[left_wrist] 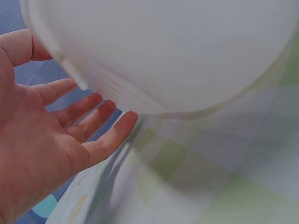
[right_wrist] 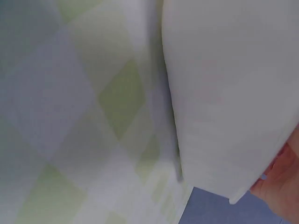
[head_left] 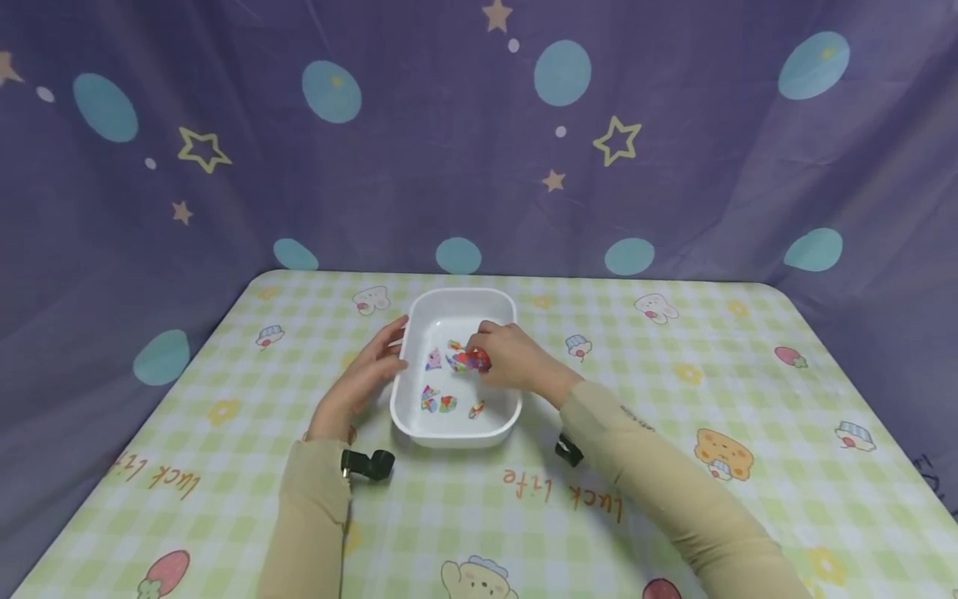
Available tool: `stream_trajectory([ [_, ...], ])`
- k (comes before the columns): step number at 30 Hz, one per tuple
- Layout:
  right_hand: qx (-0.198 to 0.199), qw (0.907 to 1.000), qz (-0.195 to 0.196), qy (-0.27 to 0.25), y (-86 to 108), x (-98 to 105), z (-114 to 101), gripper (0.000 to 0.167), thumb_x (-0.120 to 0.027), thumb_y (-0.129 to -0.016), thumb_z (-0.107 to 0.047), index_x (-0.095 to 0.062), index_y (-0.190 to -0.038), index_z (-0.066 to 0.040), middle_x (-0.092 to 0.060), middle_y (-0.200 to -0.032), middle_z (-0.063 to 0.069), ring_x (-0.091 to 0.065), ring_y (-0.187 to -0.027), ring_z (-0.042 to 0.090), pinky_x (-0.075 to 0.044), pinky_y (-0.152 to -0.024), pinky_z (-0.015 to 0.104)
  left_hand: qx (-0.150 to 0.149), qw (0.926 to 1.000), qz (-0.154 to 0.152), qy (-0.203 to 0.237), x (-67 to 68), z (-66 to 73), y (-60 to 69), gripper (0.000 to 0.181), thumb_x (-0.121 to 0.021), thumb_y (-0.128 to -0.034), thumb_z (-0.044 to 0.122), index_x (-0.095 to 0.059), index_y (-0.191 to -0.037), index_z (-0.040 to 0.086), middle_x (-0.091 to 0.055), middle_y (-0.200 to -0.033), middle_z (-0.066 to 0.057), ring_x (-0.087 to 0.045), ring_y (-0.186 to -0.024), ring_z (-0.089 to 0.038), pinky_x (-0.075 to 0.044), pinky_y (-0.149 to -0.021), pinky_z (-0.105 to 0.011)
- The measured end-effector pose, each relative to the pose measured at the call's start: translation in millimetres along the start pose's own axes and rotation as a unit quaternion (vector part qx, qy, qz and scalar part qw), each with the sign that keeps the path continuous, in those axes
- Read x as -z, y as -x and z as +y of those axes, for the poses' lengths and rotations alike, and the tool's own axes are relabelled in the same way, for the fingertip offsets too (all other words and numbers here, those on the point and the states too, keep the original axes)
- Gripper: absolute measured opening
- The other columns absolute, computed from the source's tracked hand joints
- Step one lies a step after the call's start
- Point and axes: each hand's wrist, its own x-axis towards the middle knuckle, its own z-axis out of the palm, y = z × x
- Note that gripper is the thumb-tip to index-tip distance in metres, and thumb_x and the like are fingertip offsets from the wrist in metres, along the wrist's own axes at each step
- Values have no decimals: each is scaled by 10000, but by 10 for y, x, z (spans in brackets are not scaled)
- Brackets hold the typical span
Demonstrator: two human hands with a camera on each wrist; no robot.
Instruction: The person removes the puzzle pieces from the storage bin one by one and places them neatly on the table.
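Note:
A white rectangular plastic tray [head_left: 455, 441] sits on the table, with several small colourful flat pieces [head_left: 447, 403] scattered on its bottom. My left hand [head_left: 362, 381] rests against the tray's left side. Its fingers are spread and only slightly bent, touching the outer wall, as the left wrist view also shows. Inside the tray, at the right, my right hand [head_left: 516, 358] holds one or more red and blue pieces [head_left: 479, 359] at its fingertips; how many is too small to tell. The tray wall mostly hides this hand in the right wrist view.
The table [head_left: 711, 516] wears a green and white checked cloth with printed cartoon figures. Behind it hangs a purple curtain [head_left: 419, 166] with stars and blue ovals. Black camera mounts [head_left: 368, 464] sit at both wrists.

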Motion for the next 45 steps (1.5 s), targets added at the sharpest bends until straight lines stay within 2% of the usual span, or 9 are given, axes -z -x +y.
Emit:
stream_trajectory([
  [8,122,9994,199,-250,47,48,76,325,-663,-671,-99,-680,-994,-132,-537,-869,-14,-474,-669,105,-411,-641,229,15,10000,-62,68,3,-5,-12,776,-502,-791,8,-165,-1465,197,-208,-1480,-132,-274,-1323,-327,-246,-1077,-492],
  [16,243,9979,527,-298,105,128,120,313,-677,-693,-103,-684,-1006,-108,-557,-908,16,-498,-698,124,-433,-661,251,95,10000,21,-6,-5,-6,-18,771,-502,-793,22,-172,-1463,213,-204,-1484,-118,-275,-1322,-319,-236,-1082,-494],
  [24,191,9960,837,-234,165,208,227,226,-636,-730,-76,-664,-953,-99,-560,-907,36,-498,-744,143,-428,-663,256,93,10000,-30,18,-21,-24,-26,769,-492,-792,8,-169,-1464,199,-206,-1480,-128,-274,-1319,-327,-251,-1073,-496],
  [31,52,9940,1038,-337,229,295,332,269,-658,-741,-92,-662,-1008,-66,-565,-928,49,-494,-762,151,-432,-682,265,97,9999,-35,43,-17,-18,-15,777,-494,-788,7,-163,-1465,195,-201,-1483,-131,-275,-1321,-332,-251,-1073,-497],
  [36,61,9916,1226,-409,279,343,409,258,-646,-738,-70,-664,-993,-45,-558,-911,68,-490,-757,160,-437,-680,272,35,10000,-41,71,-4,-9,-8,782,-499,-782,11,-163,-1465,191,-206,-1479,-134,-278,-1318,-331,-251,-1074,-493],
  [45,-198,9919,1207,-332,392,381,584,243,-626,-751,-63,-652,-992,-49,-524,-895,65,-456,-755,157,-403,-672,277,74,9999,-68,109,-4,-4,-18,787,-505,-781,8,-162,-1465,190,-216,-1471,-144,-286,-1312,-334,-271,-1066,-488],
])
